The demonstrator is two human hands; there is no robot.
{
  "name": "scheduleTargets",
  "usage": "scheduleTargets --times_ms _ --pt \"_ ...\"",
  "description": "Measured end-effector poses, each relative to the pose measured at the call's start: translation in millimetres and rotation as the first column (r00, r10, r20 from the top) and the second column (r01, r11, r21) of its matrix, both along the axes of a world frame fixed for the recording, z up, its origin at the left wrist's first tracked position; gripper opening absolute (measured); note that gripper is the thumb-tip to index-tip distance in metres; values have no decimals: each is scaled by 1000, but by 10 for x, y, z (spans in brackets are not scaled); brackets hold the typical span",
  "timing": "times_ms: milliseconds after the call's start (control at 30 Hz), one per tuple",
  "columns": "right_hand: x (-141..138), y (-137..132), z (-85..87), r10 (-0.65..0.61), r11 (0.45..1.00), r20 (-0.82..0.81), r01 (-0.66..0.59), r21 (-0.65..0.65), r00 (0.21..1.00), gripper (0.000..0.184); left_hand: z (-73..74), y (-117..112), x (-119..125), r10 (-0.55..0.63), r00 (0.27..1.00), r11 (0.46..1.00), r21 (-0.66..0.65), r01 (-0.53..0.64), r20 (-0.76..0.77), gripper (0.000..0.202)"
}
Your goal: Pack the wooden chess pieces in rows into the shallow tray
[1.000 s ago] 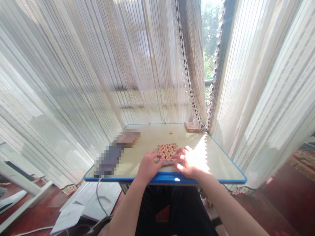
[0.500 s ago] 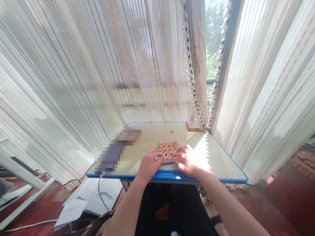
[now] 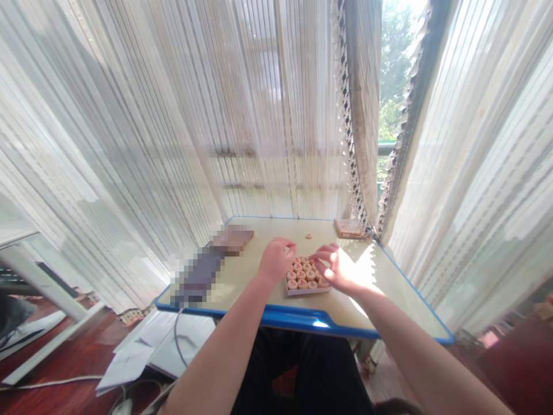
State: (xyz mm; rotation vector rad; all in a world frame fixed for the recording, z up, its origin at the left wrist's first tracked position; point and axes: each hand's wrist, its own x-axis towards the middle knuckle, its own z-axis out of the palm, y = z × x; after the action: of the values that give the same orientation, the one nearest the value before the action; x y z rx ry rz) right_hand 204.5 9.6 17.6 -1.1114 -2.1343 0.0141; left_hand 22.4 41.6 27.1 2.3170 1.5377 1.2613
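Note:
Round wooden Chinese chess pieces [image 3: 302, 275] with red characters stand in rows in a shallow white box [image 3: 308, 292] on the desk. My left hand [image 3: 276, 260] is raised by the box's far left corner, thumb and index finger curled together in a pinch. Whether anything sits between those fingertips is too small to make out. Over the right side of the box, my right hand [image 3: 339, 270] reaches with fingers stretched out and thumb apart, hiding some pieces. One loose piece [image 3: 308, 236] lies on the desk beyond the box.
The pale desk [image 3: 250, 282] has a blue edge. A flat wooden-looking box [image 3: 351, 228] sits at its back right corner. Blurred-out items [image 3: 199, 274] lie along the left side, a cable hanging below. Sheer curtains [image 3: 259, 115] hang close behind.
My left hand has lifted from the box's near left corner towards its far left. My right hand has shifted back over the right side. The view has tilted slightly, uncovering the front row.

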Motion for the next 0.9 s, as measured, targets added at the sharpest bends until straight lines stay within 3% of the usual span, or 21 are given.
scheduleTargets --times_ms 133,233,367,500,667,900 --pt "37 432 138 -52 995 -68 46 -87 996 30 151 547 33 45 996 987 -150 -56 -73 21" --pt "78 738 119 -104 981 51 111 -159 993 35 171 830 -9 -55 989 960 -280 15 -135 19" --pt "129 1049 33 -159 972 238 194 -129 958 31 115 1039 -29 -117 988 952 -294 83 -99 20" --pt "166 1314 -145 -242 957 230 271 -104 943 31 -20 1268 115 -162 980 948 -295 121 -119 22" --pt "206 1474 -347 -244 962 233 266 -67 941 32 -222 1561 297 -252 952 923 -340 183 -172 30" --pt "182 1464 -309 -172 974 175 194 -119 970 25 -323 1675 235 -420 886 888 -290 357 -197 25"
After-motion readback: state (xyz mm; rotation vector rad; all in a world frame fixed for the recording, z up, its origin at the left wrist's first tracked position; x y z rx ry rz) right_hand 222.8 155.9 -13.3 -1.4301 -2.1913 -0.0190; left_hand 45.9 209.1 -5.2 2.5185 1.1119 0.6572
